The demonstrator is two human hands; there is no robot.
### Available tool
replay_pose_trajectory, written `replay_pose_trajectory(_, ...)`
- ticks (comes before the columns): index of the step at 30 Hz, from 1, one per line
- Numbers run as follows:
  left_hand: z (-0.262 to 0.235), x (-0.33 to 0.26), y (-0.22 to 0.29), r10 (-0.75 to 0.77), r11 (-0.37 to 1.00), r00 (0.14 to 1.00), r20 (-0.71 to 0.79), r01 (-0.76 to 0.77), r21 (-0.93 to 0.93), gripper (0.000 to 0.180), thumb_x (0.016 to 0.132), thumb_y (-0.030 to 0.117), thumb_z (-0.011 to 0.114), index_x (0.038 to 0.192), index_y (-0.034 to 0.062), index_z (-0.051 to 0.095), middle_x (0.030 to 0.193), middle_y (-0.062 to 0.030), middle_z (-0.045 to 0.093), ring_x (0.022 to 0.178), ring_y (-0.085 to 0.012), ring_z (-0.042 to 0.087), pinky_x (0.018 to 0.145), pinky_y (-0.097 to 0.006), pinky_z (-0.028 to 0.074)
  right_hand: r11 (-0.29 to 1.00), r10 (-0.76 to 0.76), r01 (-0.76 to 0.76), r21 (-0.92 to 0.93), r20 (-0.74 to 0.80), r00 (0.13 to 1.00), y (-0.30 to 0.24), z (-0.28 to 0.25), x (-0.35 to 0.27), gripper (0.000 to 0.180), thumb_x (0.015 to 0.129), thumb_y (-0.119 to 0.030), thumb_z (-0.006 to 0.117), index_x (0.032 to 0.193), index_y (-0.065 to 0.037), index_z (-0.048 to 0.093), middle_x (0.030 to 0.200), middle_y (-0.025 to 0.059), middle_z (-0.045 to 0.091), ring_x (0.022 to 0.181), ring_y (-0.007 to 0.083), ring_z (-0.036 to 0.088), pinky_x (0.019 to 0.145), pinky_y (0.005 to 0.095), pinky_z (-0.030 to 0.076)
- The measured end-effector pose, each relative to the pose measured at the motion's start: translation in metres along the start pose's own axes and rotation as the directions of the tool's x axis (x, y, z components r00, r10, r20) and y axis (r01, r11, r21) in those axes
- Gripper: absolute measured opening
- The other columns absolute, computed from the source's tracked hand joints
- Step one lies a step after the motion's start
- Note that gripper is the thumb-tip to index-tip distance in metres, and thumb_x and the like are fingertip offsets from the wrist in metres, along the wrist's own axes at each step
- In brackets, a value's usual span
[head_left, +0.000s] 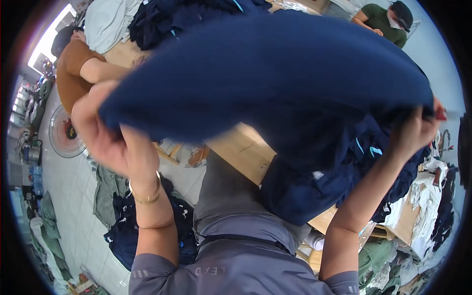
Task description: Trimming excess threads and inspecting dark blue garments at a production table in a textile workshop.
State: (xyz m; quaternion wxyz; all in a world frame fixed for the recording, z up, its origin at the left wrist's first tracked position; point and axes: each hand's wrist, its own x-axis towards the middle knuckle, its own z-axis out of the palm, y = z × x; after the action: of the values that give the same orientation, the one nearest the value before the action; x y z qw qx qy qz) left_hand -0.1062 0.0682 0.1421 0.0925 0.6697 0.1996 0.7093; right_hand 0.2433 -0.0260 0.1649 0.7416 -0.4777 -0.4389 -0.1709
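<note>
A dark navy garment, blurred by motion, is spread wide in the air in front of me. My left hand grips its left corner, fingers curled round the cloth. At the far right end, my right hand is closed on the other edge. A small red thing shows at the right fingertips; its kind is unclear. Below the raised cloth, more navy garments lie heaped beside my lap, some with light blue and white bits. What kind of garment I hold cannot be told.
A wooden table shows under the cloth. Navy garments and pale grey cloth pile up at the far side. One person in brown sits left; another in green is far right. A round glass-like stand is left.
</note>
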Motion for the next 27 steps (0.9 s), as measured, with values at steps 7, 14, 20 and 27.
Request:
replay_pose_trajectory(7,-0.004,-0.086,0.012,-0.294,0.947,0.368,0.882,0.234,0.218,0.031,0.059,0.006,0.072,0.086,0.0075,0.057,0.078,-0.0080,0.053,0.076,-0.0256,0.056,0.066,-0.032,0.047,0.932,0.360,-0.353,-0.078,0.121,0.925,0.037,-0.121,-0.093,0.028,0.073,0.003,0.062,0.084,-0.009,0.039,0.093,0.0114,0.054,0.082,0.0147,0.051,0.078,0.0261,0.042)
replay_pose_trajectory(14,-0.013,-0.161,-0.004,-0.505,0.809,0.070,0.860,0.384,0.445,0.032,0.065,0.019,0.075,0.088,0.0052,0.058,0.083,-0.0110,0.057,0.078,-0.0295,0.056,0.071,-0.037,0.046,0.544,0.792,-0.761,-0.355,-0.083,0.605,0.054,-0.203,-0.237,0.030,0.068,0.018,0.043,0.086,-0.005,0.036,0.081,0.0073,0.050,0.075,0.0122,0.049,0.075,0.0203,0.039)
replay_pose_trajectory(20,0.023,-0.156,-0.019,-0.557,0.824,0.247,0.793,0.286,0.490,0.032,0.069,0.022,0.074,0.087,0.0020,0.056,0.081,-0.0124,0.061,0.077,-0.0304,0.059,0.068,-0.036,0.047,0.592,0.699,-0.618,-0.518,-0.052,0.713,0.056,-0.188,-0.221,0.026,0.067,0.014,0.046,0.086,-0.002,0.037,0.077,0.0065,0.049,0.069,0.0118,0.047,0.067,0.0207,0.040)
replay_pose_trajectory(27,0.050,-0.198,-0.048,-0.688,0.725,0.213,0.694,0.156,0.671,0.060,0.064,0.046,0.074,0.097,0.0005,0.053,0.085,-0.0185,0.060,0.081,-0.0341,0.060,0.069,-0.040,0.048,0.626,0.631,-0.479,-0.616,0.040,0.774,0.040,-0.160,-0.208,0.022,0.067,0.008,0.045,0.086,-0.002,0.040,0.072,0.0053,0.049,0.062,0.0114,0.045,0.061,0.0223,0.039)
